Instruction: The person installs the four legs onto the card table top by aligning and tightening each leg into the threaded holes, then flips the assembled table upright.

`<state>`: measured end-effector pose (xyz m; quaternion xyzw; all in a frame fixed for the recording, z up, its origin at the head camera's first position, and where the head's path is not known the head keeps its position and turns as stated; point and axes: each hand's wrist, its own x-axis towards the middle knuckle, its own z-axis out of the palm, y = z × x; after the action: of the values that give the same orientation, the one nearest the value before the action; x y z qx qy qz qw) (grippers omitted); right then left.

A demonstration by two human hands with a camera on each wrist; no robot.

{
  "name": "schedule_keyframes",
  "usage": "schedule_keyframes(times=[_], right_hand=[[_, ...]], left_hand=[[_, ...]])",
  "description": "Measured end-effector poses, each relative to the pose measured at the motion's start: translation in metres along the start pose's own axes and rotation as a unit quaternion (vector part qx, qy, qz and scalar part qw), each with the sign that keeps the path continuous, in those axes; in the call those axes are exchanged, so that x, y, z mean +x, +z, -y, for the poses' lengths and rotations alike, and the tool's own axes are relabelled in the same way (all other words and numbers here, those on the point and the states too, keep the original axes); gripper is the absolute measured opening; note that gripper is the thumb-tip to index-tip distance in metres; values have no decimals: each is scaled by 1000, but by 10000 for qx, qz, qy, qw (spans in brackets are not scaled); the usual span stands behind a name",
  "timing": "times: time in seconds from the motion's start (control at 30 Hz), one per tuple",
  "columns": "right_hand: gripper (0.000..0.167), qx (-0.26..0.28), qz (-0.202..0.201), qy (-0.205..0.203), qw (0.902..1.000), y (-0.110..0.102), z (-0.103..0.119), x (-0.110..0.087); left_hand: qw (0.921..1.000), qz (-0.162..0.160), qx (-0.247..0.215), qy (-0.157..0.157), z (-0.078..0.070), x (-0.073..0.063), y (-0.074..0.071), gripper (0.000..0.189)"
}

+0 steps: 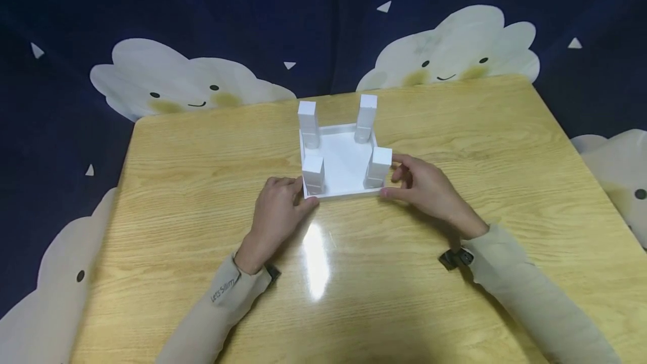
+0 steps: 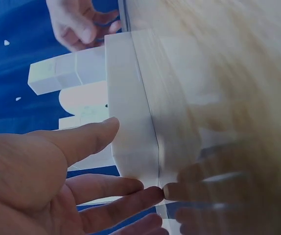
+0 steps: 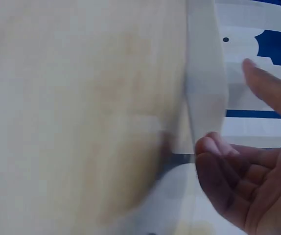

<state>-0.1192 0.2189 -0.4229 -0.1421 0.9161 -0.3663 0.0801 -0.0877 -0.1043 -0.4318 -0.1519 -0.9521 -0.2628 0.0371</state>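
A shallow white tray [image 1: 346, 164] lies on the table, with a white square post standing at each inside corner. The near-right post [image 1: 379, 167] and near-left post [image 1: 314, 174] look built of stacked sections. My left hand [image 1: 275, 206] holds the tray's near-left corner; in the left wrist view its thumb rests at the rim and its fingers touch the side. At the near-right corner is my right hand [image 1: 427, 187], thumb and fingers spread around it. The right wrist view shows this thumb [image 3: 265, 83] off the rim, while the fingertips are at the side wall.
The wooden table [image 1: 202, 150] has a glossy top with a bright reflection in front of the tray. Behind it hangs a dark blue curtain [image 1: 323, 16] printed with clouds and small triangles. Dark wrist devices show at both sleeve cuffs.
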Motion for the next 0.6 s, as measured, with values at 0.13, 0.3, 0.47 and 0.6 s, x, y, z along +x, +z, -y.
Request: schedule_keyframes(times=[0.13, 0.3, 0.47, 0.6], right_hand=[[43, -346, 200, -81, 9992, 8, 0, 1], [41, -675, 108, -152, 9975, 17, 8, 6], [45, -970, 7, -8, 9953, 22, 13, 8], [46, -1054, -66, 63, 9944, 23, 16, 9]], left_hand=[[9999, 22, -156, -21, -2, 0, -1, 58], [9993, 70, -363, -68, -4, 1, -2, 52], [9974, -10, -595, -399, -9, 5, 2, 44], [9937, 55, -832, -749, -12, 9, 3, 38]])
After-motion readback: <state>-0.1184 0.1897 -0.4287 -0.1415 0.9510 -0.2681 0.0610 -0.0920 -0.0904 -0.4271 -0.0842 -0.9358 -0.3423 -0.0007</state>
